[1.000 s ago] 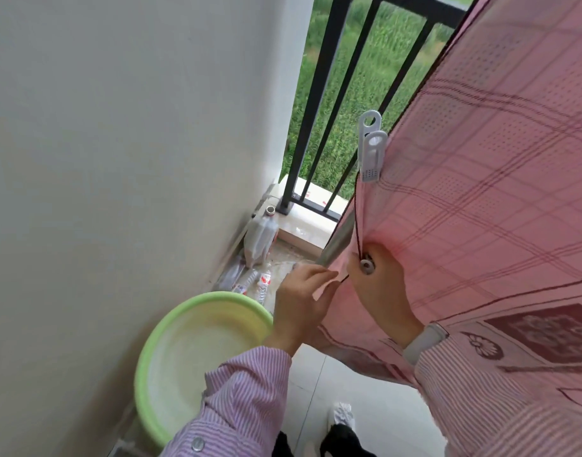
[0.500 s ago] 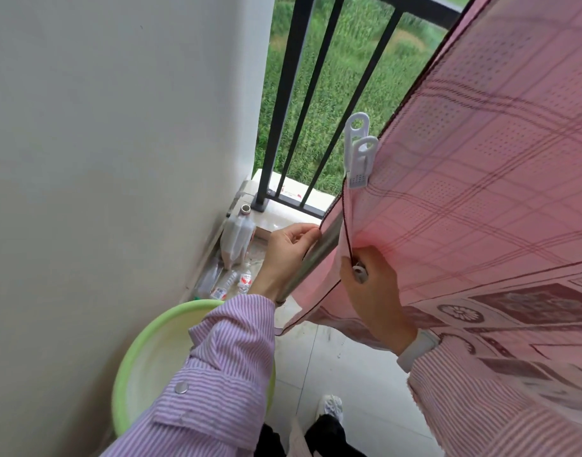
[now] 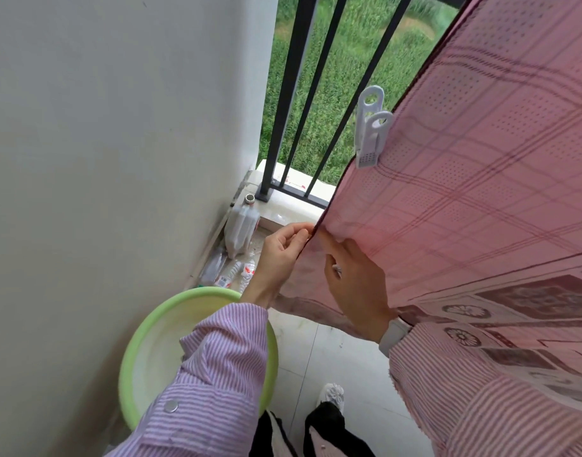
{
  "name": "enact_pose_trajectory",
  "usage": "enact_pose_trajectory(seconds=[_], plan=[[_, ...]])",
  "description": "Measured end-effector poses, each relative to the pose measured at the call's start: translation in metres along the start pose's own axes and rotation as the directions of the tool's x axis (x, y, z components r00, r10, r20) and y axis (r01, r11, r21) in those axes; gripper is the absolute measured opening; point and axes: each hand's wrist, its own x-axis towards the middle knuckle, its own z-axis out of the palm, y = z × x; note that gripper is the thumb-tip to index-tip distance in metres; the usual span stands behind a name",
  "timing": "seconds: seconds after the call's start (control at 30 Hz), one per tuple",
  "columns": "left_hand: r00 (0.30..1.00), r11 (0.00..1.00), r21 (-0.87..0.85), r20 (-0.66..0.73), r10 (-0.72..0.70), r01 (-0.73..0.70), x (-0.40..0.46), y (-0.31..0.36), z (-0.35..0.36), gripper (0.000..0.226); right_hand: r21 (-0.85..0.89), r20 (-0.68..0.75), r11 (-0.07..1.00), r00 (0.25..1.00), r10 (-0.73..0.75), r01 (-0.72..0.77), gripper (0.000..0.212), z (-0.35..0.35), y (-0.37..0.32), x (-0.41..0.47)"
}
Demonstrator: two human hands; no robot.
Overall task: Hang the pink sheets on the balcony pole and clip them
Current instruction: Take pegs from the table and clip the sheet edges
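Nearest, at the bottom of the frame: two striped shirt sleeves, dark trousers and a white shoe point(image 3: 331, 393) on the tiled floor point(image 3: 319, 357). A green washbasin point(image 3: 141, 338) sits lower left, against the white wall point(image 3: 101, 143); it looks empty from this angle, though the left sleeve covers part of it.

Mid-frame, both hands work the hem of the pink sheet point(image 3: 474, 179), which fills the right half of the frame and hangs draped from above. Left hand point(image 3: 281, 252): thumb and forefinger closed in a pinch on the dark-bound edge, other fingers curled. Right hand point(image 3: 352, 282): back of hand toward camera, fingers tucked up under the cloth just beside the left pinch; thumb out of sight, so how tightly it grips I cannot tell. A small metallic glint shows at its fingers; cannot identify it.

Above the hands, a white plastic clothes clip point(image 3: 370, 133) already bites the sheet's edge. The pole itself is hidden under the cloth.

Farther back: plastic bottles point(image 3: 240, 230) lie in the corner, then the black balcony railing point(image 3: 292, 103) and green field beyond.

Judgement: hanging is done at this end; step in hand is squaring or tensioning the lower edge below the first clip. Next move likely calls for aligning the two layers flush, then a second clip, none visible within reach.
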Motion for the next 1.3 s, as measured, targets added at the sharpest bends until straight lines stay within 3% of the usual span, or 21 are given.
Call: enact_pose_trajectory(seconds=[0.17,0.37,0.6,0.73,0.83,0.97,1.1,1.3], plan=[[0.998,0.992,0.121,0.042,0.035,-0.040,-0.001,-0.015,-0.003,0.029,0.101,0.145,0.995,0.989,-0.022,0.008,0.051,-0.004,0.004,-0.006],[0.993,0.975,0.216,-0.094,0.077,-0.055,0.015,-0.031,-0.003,0.007,0.312,0.377,0.937,0.926,0.032,-0.160,0.037,-0.023,0.007,0.003],[0.973,0.939,0.330,-0.170,0.154,-0.091,0.014,-0.035,0.000,0.012,0.392,0.479,0.915,0.870,-0.119,-0.091,0.030,-0.036,0.000,0.010],[0.969,0.923,0.365,-0.157,0.190,-0.122,0.014,-0.034,-0.010,0.010,0.387,0.487,0.918,0.864,-0.127,-0.083,0.035,-0.048,-0.006,0.015],[0.967,0.914,0.386,-0.157,0.202,-0.128,0.012,-0.036,-0.010,0.008,0.344,0.481,0.939,0.858,-0.180,0.004,0.042,-0.058,-0.012,0.023],[0.960,0.892,0.429,-0.163,0.229,-0.140,0.010,-0.038,-0.008,0.006,0.373,0.403,0.921,0.875,-0.268,0.110,0.027,-0.062,-0.022,0.039],[0.952,0.873,0.464,-0.170,0.254,-0.150,0.006,-0.036,-0.010,0.008,0.318,0.351,0.906,0.853,-0.385,0.278,0.029,-0.065,-0.032,0.059],[0.935,0.856,0.493,-0.205,0.290,-0.157,0.005,-0.035,-0.007,0.008,-0.068,0.368,0.797,0.757,-0.539,0.600,0.027,-0.072,-0.053,0.085]])
